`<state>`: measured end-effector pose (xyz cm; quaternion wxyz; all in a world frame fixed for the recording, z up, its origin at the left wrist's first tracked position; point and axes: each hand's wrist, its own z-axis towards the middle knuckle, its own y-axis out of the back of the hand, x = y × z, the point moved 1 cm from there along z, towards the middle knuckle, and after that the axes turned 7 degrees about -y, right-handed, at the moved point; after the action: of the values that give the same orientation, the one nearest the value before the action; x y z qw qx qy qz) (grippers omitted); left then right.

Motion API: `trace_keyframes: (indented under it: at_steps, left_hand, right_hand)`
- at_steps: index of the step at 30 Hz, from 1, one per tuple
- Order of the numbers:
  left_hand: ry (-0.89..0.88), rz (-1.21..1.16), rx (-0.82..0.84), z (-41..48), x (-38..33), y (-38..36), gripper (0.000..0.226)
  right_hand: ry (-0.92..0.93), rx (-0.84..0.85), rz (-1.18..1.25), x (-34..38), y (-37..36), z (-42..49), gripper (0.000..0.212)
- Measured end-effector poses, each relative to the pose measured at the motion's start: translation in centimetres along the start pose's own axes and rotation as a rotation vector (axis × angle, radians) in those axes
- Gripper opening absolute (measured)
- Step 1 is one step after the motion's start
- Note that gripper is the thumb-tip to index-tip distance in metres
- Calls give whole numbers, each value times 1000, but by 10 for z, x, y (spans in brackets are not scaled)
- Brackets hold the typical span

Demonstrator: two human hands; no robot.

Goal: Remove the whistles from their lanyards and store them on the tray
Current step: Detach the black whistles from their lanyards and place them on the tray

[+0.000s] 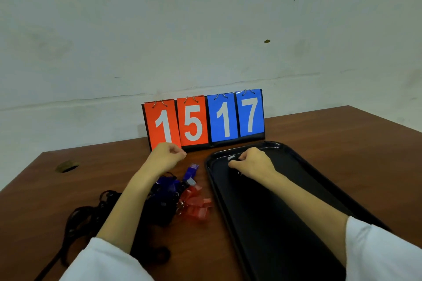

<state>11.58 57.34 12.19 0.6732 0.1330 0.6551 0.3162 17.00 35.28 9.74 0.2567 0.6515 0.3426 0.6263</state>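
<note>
- Right hand [251, 163]: fingers curled down and pinched on a small whistle [231, 158]. Only its pale end shows past my fingertips, and the rest is hidden under the hand.
- Tray [319, 189]: black, directly beneath this grip. The hand sits low over the far left corner, in my judgement so that the whistle goes down at the back and the nearer floor stays free for the others. Whether the whistle touches the tray I cannot tell.
- Left hand [167, 155]: drawn into a fist, left of the gripping hand and off the tray. Whether a cord lies inside it I cannot tell. It may be holding the freed lanyard clear of the tray.
- Blue whistles [192, 169] and red whistles [197, 204]: heaped between my forearms, nearer to me than the grip and just left of the tray's edge. Metal clips show among the red ones, so I judge these not yet detached.
- Lanyards [91, 214]: black cords tangled under and to the left of my left forearm. Each whistle must be worked free of this tangle without dragging its neighbours.
- Scoreboard [203, 121]: reads 15 and 17 and stands beyond both hands, with no part in the task.
</note>
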Motion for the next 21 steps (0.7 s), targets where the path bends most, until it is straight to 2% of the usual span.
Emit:
trace_keyframes:
  at_steps: [2, 6, 10, 12, 15, 18, 21]
  left_hand:
    - [16, 1, 11, -3, 6, 6, 8]
    - [-16, 103, 87, -7, 8, 19, 2]
    - [-104, 228, 108, -13, -5, 32, 13]
    - [-149, 299, 213, -20, -13, 36, 13]
    - [-212, 364, 381, -32, -21, 30, 11]
    - [-237, 436, 355, -36, -17, 16, 7]
    - [-252, 488, 389, -39, -11, 5, 3]
  right_hand:
    - [18, -35, -8, 1, -1, 1, 24]
    - [18, -52, -44, 2, -4, 0, 36]
    - [77, -170, -53, 8, 0, -8, 48]
    - [144, -195, -8, 16, 2, -19, 48]
    - [238, -106, 35, 25, -1, -40, 37]
    - [316, 53, 41, 31, -12, -61, 27]
    - [423, 146, -39, 38, -23, -77, 27]
